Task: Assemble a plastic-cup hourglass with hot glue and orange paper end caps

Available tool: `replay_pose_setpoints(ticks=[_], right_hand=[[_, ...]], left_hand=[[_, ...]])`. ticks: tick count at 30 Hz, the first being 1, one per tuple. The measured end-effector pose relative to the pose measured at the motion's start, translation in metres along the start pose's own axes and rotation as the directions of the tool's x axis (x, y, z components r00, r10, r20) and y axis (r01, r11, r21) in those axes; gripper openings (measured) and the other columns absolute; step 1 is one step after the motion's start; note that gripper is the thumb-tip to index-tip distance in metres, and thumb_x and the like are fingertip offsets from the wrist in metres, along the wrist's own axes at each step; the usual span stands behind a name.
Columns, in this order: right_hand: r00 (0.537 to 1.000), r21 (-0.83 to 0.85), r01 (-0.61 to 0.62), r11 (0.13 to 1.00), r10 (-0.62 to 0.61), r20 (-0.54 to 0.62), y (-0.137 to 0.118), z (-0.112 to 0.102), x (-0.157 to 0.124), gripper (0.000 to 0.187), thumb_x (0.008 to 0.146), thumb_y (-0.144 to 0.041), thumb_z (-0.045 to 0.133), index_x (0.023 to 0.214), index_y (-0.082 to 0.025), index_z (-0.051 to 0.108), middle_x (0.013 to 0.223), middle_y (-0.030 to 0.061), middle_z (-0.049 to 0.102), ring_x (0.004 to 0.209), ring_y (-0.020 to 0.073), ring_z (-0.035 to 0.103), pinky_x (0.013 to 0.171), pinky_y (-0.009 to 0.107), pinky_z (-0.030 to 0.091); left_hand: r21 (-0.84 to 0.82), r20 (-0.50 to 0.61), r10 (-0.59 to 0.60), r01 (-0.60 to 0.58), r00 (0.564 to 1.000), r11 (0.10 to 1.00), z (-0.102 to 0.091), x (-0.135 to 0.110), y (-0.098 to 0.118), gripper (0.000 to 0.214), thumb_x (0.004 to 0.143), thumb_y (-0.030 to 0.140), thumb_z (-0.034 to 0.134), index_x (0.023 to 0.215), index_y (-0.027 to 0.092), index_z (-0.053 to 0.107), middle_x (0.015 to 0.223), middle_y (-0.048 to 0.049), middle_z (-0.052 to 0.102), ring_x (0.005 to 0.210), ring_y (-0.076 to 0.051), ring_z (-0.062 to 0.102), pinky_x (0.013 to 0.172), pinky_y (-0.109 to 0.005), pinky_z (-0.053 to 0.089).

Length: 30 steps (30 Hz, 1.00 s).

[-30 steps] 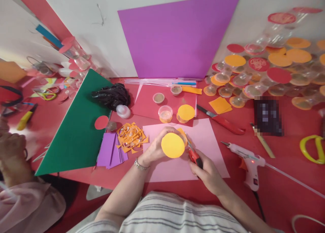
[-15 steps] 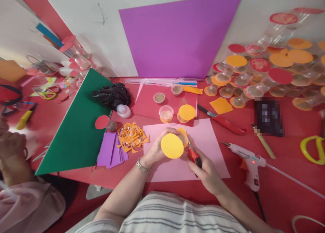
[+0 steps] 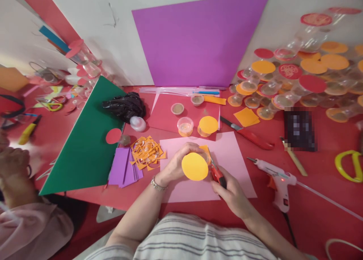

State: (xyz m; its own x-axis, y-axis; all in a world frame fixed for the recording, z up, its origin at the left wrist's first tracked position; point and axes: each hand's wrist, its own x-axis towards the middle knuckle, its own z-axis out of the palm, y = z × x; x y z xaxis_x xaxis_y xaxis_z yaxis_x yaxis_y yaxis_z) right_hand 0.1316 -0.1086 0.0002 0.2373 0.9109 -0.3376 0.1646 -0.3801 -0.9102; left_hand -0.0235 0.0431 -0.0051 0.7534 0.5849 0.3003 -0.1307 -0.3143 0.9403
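Note:
My left hand [image 3: 176,162] is closed around a clear plastic cup piece with a round yellow paper disc [image 3: 194,166] facing up. Beyond the disc, at the piece's other end, an orange paper [image 3: 205,150] sticks out. My right hand [image 3: 233,190] grips red-and-black scissors [image 3: 217,175], their blades against the orange paper's edge. Both hands are over a pink sheet [image 3: 227,150]. Left of it lies a heap of orange paper scraps [image 3: 146,153]. My left fingers are partly hidden behind the disc.
Small plastic cups [image 3: 185,127] stand past the pink sheet. A lit glue gun [image 3: 279,180] and a red-handled cutter [image 3: 255,137] lie right. Stacked cup pieces with discs [image 3: 289,71] fill the back right. A green board [image 3: 85,146] divides off another person's hand [image 3: 14,163].
The yellow disc has shifted slightly right and down, tilting with my left hand. The scissors have moved only slightly, staying at the orange paper.

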Motion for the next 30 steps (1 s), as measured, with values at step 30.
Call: replay_pose_setpoints(ticks=[30], right_hand=[[0.995,-0.032,0.027,0.999,-0.03,-0.093,0.015,0.01,0.005,0.033,0.086,-0.041,0.049,0.11,-0.021,0.059,0.06,-0.0044,0.049,0.053,0.0147,0.048,0.051,0.026,0.042]], left_hand=[[-0.271,-0.228,-0.211,0.146,0.951,0.951,0.023,-0.007,-0.005,0.065,0.067,0.032,0.086,0.12,0.022,0.049,0.119,-0.0082,0.058,0.113,-0.027,0.058,0.102,-0.044,0.049]])
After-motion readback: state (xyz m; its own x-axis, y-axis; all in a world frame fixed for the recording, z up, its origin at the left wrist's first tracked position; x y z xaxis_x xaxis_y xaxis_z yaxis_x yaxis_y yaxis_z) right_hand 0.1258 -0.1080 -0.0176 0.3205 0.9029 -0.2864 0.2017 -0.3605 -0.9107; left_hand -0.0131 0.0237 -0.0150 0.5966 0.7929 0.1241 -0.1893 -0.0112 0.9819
